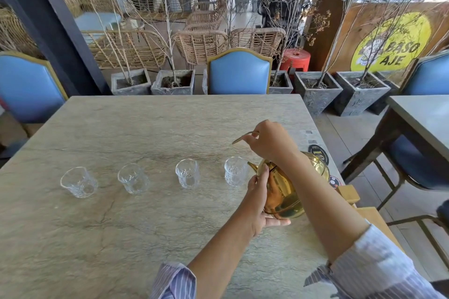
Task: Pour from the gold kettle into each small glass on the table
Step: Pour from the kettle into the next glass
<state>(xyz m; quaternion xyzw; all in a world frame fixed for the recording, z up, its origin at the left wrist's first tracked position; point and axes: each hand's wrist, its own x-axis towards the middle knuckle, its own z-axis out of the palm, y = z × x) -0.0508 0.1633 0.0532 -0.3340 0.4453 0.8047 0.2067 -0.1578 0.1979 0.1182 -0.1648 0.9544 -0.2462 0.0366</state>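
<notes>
With both hands gripping the round polished gold metal kettle (pixel 283 192), right hand (pixel 269 139) on its handle and left hand (pixel 258 199) cupping its belly, we judged pouring barely begun: the four small clear cut-glass tumblers, from the nearest (pixel 235 171) beside our left hand to the farthest (pixel 79 181), looked empty.

Gold kettle (pixel 283 192): polished brass-coloured metal, round-bellied, thin arched handle, short curved spout. Held clear of the counter (pixel 150 128) near its right edge, tilted left, spout tip just beside the rim of the rightmost glass (pixel 235 171).

Small glasses, four: clear, cut-pattern sides, upright, in one row across the counter, well apart from each other. Second from right (pixel 187 173), third (pixel 133 178), far left (pixel 79 182). Contents of all four cannot be told.
</notes>
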